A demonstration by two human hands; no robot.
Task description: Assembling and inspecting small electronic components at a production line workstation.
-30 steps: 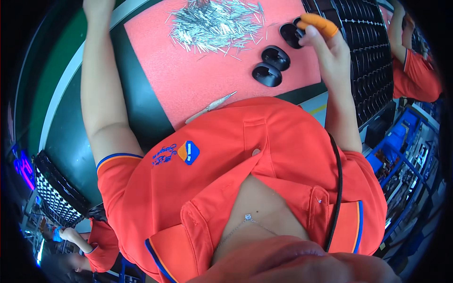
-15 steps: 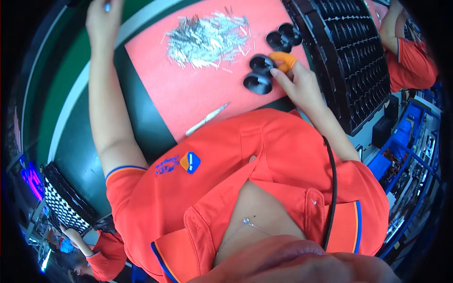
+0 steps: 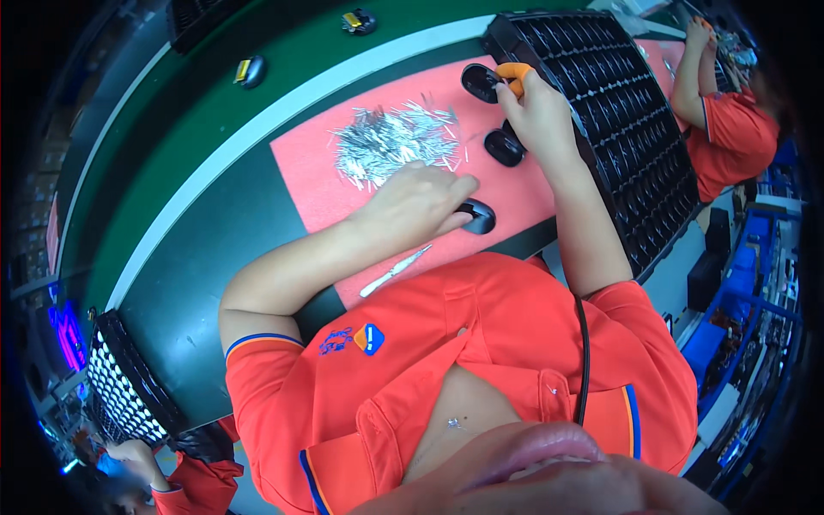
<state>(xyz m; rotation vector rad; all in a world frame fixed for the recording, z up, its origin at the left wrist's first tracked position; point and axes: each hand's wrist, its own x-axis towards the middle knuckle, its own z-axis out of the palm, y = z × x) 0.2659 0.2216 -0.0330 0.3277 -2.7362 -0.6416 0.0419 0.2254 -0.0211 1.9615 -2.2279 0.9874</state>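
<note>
My left hand (image 3: pixel 419 204) is closed at the mat's near side, thumb and fingers on a black oval shell (image 3: pixel 481 218) shaped like a computer mouse cover. Orange finger cots (image 3: pixel 516 72) cover fingertips of my right hand (image 3: pixel 542 112), which pinches the edge of another black shell (image 3: pixel 480 82) at the mat's far right. Between the two hands lies a third black shell (image 3: pixel 504 148). A heap of thin silvery-white strips (image 3: pixel 399 142) spreads over the pink mat (image 3: pixel 300 172), just beyond my left hand. Near my chest rests a white pen-like tool with a pointed tip (image 3: pixel 393 272).
To the right stands a black tray (image 3: pixel 601 94) with rows of pockets. Beyond a pale rail (image 3: pixel 197 176), a green belt (image 3: pixel 292 39) carries small black parts with yellow pieces (image 3: pixel 250 72). Co-workers in red shirts sit at far right (image 3: pixel 742 129) and lower left (image 3: pixel 202 481).
My left hand has come back from over the belt to a shell on the mat. My right hand has moved away from me, from the near shells to a far one.
</note>
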